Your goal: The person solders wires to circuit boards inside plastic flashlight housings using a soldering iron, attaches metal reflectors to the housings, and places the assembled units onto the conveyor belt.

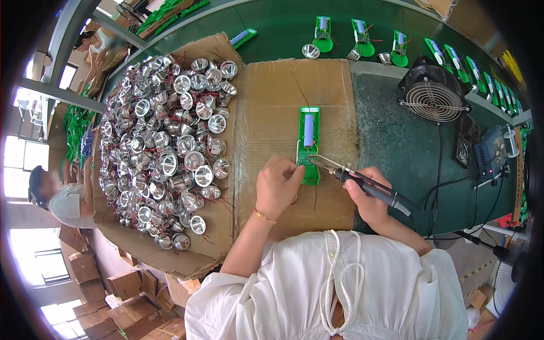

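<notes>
On the cardboard mat in front of me lies a green plastic lamp housing with a blue cylindrical battery and a small circuit board. My right hand grips a black soldering iron with a thin curved metal tube alongside it; the tip points at the board. My left hand is bent in at the housing's lower left side, thumb and fingers close together by the board. What they pinch is hidden. A bit of silvery metal shows just under that hand.
A cardboard tray heaped with silvery reflector cups trailing red wires fills the left. Along the far ledge stand several green housings. At right are a black fan, a blue soldering station and cables. Another person sits at far left.
</notes>
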`<action>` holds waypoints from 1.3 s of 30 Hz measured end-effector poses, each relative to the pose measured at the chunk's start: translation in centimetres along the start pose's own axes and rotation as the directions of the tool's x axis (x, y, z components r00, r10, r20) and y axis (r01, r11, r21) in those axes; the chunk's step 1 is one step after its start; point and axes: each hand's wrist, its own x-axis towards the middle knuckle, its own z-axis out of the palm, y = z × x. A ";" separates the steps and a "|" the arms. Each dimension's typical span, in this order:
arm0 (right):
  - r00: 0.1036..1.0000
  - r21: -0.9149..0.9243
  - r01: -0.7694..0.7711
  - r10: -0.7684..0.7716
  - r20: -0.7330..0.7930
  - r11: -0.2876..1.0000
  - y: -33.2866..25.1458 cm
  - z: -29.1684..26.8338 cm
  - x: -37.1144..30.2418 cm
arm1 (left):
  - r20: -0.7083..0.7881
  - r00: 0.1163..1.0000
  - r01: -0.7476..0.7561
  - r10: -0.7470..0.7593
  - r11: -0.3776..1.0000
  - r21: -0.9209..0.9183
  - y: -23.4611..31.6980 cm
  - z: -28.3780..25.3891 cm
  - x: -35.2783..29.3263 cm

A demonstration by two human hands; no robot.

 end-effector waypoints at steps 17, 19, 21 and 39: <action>0.969 0.120 -0.233 0.241 -0.058 0.965 0.1 0.3 -0.2 | 0.065 0.995 0.075 -0.072 0.996 -0.054 -0.3 -0.3 0.6; 0.973 0.092 -0.222 0.227 -0.047 0.971 0.4 0.2 -0.2 | 0.062 0.997 0.038 -0.035 0.998 -0.056 -0.6 -0.1 0.6; 0.977 0.064 -0.207 0.209 -0.036 0.976 0.7 0.3 -0.1 | 0.062 0.997 0.043 -0.040 0.998 -0.051 -0.5 -0.2 0.7; 0.978 0.191 -0.113 0.143 -0.153 0.975 0.5 -1.4 -1.6 | 0.083 0.992 0.097 -0.097 0.995 -0.005 -0.2 -0.4 0.7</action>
